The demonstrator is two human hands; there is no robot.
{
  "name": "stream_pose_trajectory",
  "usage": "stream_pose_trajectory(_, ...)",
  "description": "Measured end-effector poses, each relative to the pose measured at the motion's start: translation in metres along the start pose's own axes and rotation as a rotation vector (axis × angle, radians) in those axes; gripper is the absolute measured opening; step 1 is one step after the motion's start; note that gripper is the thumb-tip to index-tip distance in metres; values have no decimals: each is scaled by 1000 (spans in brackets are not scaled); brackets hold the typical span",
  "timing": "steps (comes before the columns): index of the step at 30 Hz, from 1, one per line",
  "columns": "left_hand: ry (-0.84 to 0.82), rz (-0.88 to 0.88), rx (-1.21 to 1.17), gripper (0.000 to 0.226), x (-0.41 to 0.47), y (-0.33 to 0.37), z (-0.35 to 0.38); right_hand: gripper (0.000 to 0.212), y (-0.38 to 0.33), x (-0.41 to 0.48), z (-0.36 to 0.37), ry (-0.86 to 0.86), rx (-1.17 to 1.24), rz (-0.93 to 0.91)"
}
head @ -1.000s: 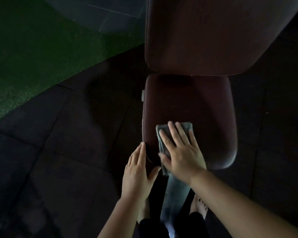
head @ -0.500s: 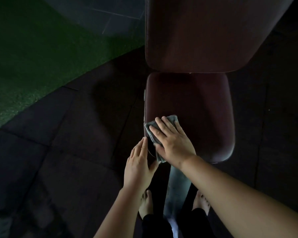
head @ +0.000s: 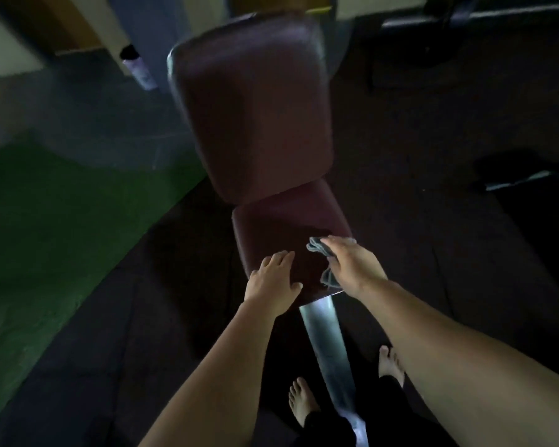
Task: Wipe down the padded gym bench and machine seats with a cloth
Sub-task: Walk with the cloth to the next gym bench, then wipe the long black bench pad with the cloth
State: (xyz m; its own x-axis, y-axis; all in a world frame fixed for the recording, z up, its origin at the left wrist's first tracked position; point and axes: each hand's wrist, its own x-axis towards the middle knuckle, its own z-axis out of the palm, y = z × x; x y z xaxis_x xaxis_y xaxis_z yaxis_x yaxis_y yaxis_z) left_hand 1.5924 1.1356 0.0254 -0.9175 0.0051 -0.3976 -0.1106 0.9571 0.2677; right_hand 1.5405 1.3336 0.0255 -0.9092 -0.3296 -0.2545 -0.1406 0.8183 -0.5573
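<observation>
Since a second ago the right hand [head: 352, 266] has swept its crumpled grey cloth [head: 320, 253] from the near left of the small maroon padded seat [head: 281, 221] to its right edge, and the view has tipped up to show the long maroon backrest pad [head: 252, 114]. Fingers are bunched on the cloth. Flat and open, the left hand [head: 271, 282] braces the seat's front corner. Soft and limp (it bunches easily), the cloth probably works best pinned under a spread palm.
</observation>
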Motion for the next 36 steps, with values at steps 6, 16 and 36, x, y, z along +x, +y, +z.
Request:
stream_pose_trajectory(6,-79,344,165,73,44,163,-30,46,82,-72,-109,263,207,284)
stream_pose_trajectory(16,-158,787,343,70,66,503,24,37,312,-230,-272,543,213,696)
stream_pose_trajectory(36,-428,1510,634,65,-28,971,249,41,583,-538,-353,966,492,1438)
